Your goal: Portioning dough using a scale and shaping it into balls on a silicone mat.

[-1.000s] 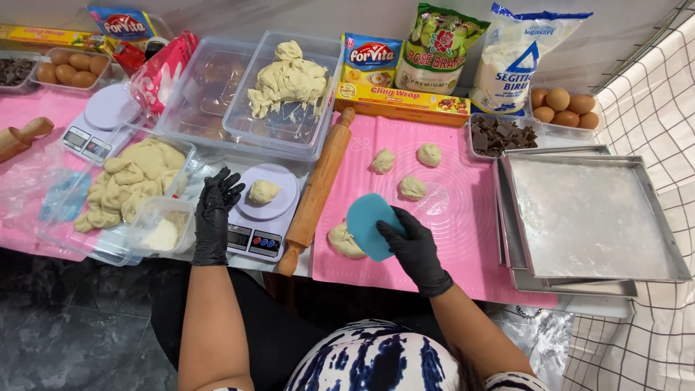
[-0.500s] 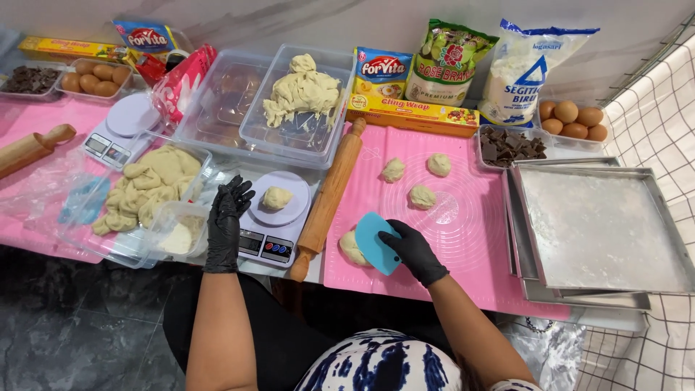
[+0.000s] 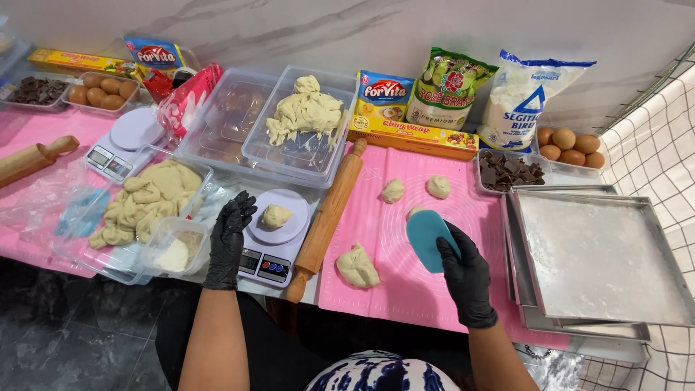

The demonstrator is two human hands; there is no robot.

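Note:
My right hand (image 3: 467, 279), in a black glove, grips a blue dough scraper (image 3: 427, 239) over the pink mat (image 3: 405, 289). Left of the scraper a rough dough lump (image 3: 357, 266) lies on the mat. Two dough balls (image 3: 393, 190) (image 3: 438, 187) sit farther back, and a third (image 3: 414, 212) peeks out behind the scraper. My gloved left hand (image 3: 228, 239) rests with its fingers apart against the left edge of a kitchen scale (image 3: 271, 250). A small dough piece (image 3: 276, 216) lies on the scale's plate.
A wooden rolling pin (image 3: 329, 213) lies between scale and mat. Clear tubs hold dough at the back (image 3: 304, 116) and left (image 3: 148, 199); a small tub of flour (image 3: 174, 250) stands beside my left hand. Stacked metal trays (image 3: 601, 257) are at right, with chocolate (image 3: 507, 170), eggs (image 3: 568, 145) and packets behind.
My right hand has drawn the scraper off the dough lump and to the right, so the lump is uncovered. My left hand has stayed by the scale.

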